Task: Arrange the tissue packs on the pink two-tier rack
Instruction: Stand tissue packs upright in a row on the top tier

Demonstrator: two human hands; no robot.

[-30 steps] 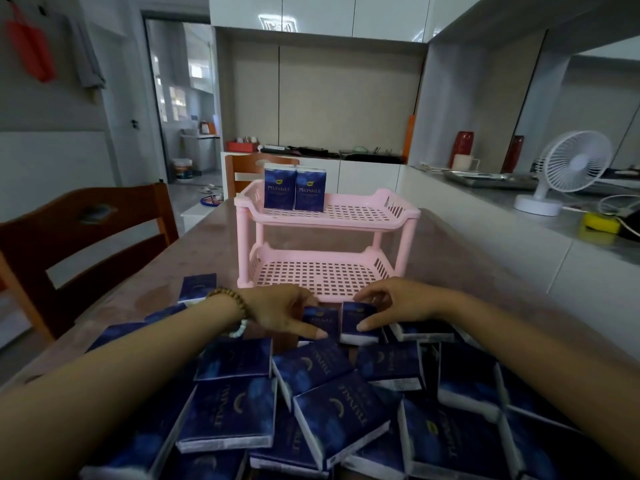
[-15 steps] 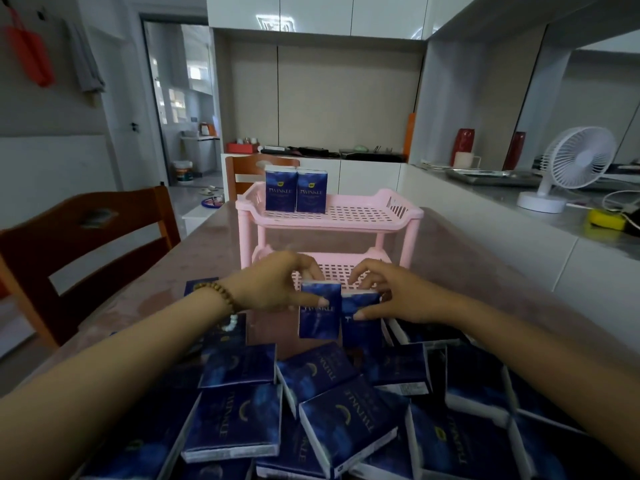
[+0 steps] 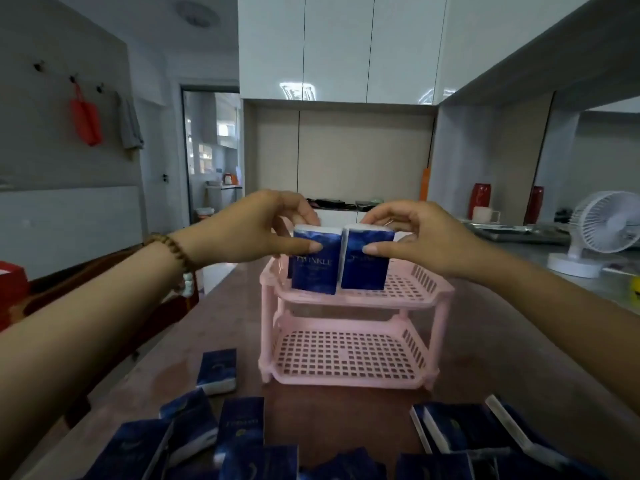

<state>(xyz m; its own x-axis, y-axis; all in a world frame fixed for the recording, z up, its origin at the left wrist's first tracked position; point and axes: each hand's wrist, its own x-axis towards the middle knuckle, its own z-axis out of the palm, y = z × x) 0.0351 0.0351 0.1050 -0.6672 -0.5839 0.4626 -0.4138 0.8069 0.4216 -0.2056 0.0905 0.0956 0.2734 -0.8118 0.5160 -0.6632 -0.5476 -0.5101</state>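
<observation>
Both hands are raised over the top tier of the pink plastic two-tier rack [image 3: 353, 317], each pinching one upright dark blue tissue pack between thumb and fingers. The left hand [image 3: 256, 230] holds the left tissue pack [image 3: 315, 259], printed with pale lettering, thumb pressed on its front face. The right hand [image 3: 419, 233] holds the right tissue pack [image 3: 365, 259] the same way. The two packs stand side by side, edges touching or nearly so, with their bottoms at the front of the upper perforated shelf; whether they rest on it cannot be told. They and the hands hide whatever stands behind them on that tier. The lower tier [image 3: 346, 355] shows only its grid.

The rack stands on a brown glossy counter [image 3: 485, 368]. Nearer the camera lies a loose heap of blue tissue packs [image 3: 242, 441], and one pack [image 3: 217, 370] lies apart near the rack's left foot. A wooden bead bracelet [image 3: 173, 251] circles the left wrist. A dark wooden chair [image 3: 104, 282] sits left of the counter, a white desk fan [image 3: 595, 230] well to the right, and a red bag [image 3: 86, 121] hangs on the wall.
</observation>
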